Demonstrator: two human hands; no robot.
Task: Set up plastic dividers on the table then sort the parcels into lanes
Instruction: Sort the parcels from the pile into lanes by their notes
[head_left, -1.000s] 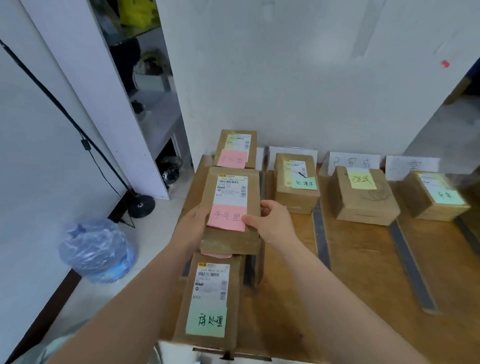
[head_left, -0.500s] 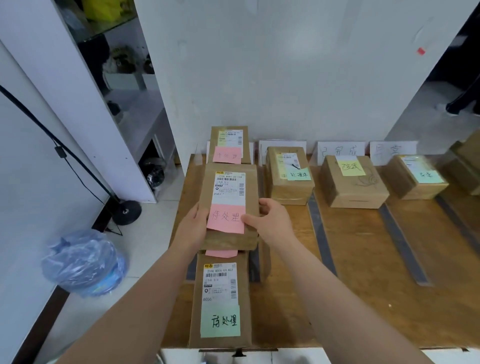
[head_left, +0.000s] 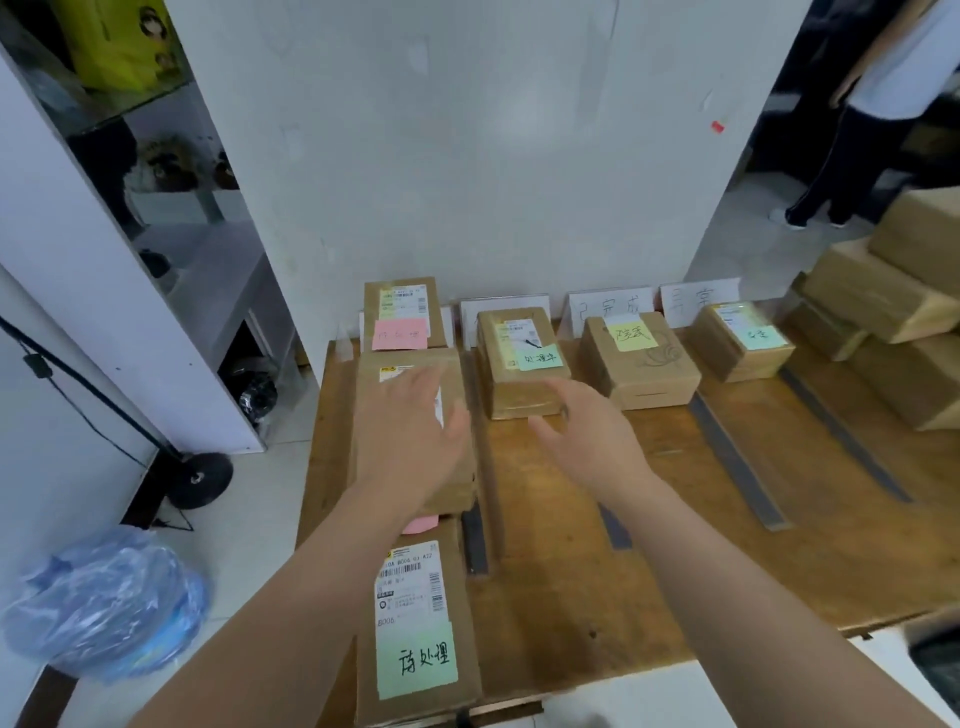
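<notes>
The left hand (head_left: 410, 436) lay over the brown cardboard parcel (head_left: 460, 376), fingers straight and slightly apart; contact was unclear. That parcel sat in the wooden table's (head_left: 571, 571) leftmost lane. At three o'clock, the right hand (head_left: 592, 436) hung empty, fingers loosely spread.

Six labelled parcels (head_left: 522, 358) sitting in the lanes, four grey divider strips (head_left: 737, 462) on the tabletop (head_left: 571, 597), and three white cards (head_left: 698, 295) clearly showing along the back.
</notes>
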